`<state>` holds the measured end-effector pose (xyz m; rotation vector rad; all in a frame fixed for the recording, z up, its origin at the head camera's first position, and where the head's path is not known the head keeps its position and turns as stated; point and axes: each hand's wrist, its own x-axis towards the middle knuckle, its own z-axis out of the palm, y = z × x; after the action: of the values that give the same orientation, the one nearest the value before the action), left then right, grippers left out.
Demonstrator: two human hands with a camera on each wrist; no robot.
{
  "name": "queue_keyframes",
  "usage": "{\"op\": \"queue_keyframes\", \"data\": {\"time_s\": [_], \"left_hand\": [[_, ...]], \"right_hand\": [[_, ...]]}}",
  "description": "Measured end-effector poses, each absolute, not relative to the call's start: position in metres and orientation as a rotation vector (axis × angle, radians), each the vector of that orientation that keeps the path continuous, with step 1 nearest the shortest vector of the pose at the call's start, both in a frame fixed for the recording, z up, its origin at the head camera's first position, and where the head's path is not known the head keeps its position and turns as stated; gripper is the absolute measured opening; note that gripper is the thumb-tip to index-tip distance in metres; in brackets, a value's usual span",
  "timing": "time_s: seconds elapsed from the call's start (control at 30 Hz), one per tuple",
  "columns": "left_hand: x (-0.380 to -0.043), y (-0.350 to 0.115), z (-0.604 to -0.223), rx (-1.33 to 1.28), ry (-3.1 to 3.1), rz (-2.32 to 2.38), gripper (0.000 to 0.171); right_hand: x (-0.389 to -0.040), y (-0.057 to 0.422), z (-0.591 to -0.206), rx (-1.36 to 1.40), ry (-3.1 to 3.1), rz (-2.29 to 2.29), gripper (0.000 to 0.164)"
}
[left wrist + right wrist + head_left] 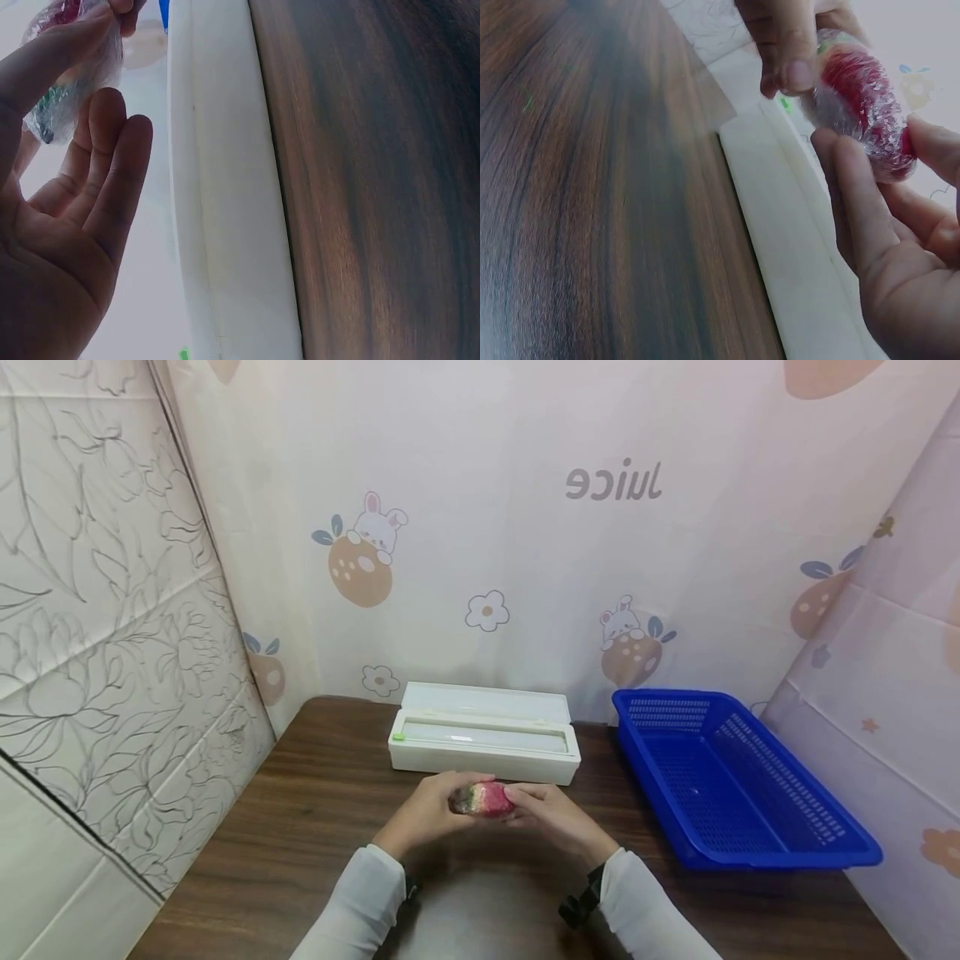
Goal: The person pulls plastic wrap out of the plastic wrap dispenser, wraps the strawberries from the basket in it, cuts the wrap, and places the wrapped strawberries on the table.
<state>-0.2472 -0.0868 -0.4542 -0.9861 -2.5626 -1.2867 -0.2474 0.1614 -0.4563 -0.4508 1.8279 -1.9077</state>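
Note:
Both hands hold a small rounded bundle (489,799) wrapped in clear cling film, above the table's middle. Its colours run from dark and green through pale yellow to red; its contents cannot be told. My left hand (429,812) pinches the dark-green end between thumb and fingers. At the red end, the thumb and fingers of my right hand (553,817) grip the bundle. In the right wrist view the film on the bundle (866,101) looks crinkled and shiny. Just behind the hands stands a long white cling film dispenser (483,763), its lid raised and a roll inside.
A blue plastic basket (678,827) with perforated sides stands on the right of the dark wooden table (300,827). A patterned curtain (480,543) hangs behind the table, and a floral-lined panel (112,610) rises at the left.

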Motion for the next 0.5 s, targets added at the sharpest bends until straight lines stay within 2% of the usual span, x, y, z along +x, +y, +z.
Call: {"op": "queue_keyframes", "data": {"time_s": [0.17, 0.4, 0.5], "left_hand": [[-0.246, -0.087, -0.4545, -0.937, -2.636, -1.263, 0.058], [-0.2427, -0.0872, -0.4522, -0.866, -2.695, -1.414, 0.065], [-0.2418, -0.0885, -0.4514, -0.832, -2.701, -1.497, 0.061]], "right_hand": [[-0.2463, 0.1612, -0.4531, -0.389, 1.916, -1.88, 0.047], [-0.2447, 0.1607, -0.4511, -0.402, 1.936, -1.875, 0.042], [-0.2439, 0.1599, -0.4506, -0.4, 1.934, -1.88, 0.041]]}}
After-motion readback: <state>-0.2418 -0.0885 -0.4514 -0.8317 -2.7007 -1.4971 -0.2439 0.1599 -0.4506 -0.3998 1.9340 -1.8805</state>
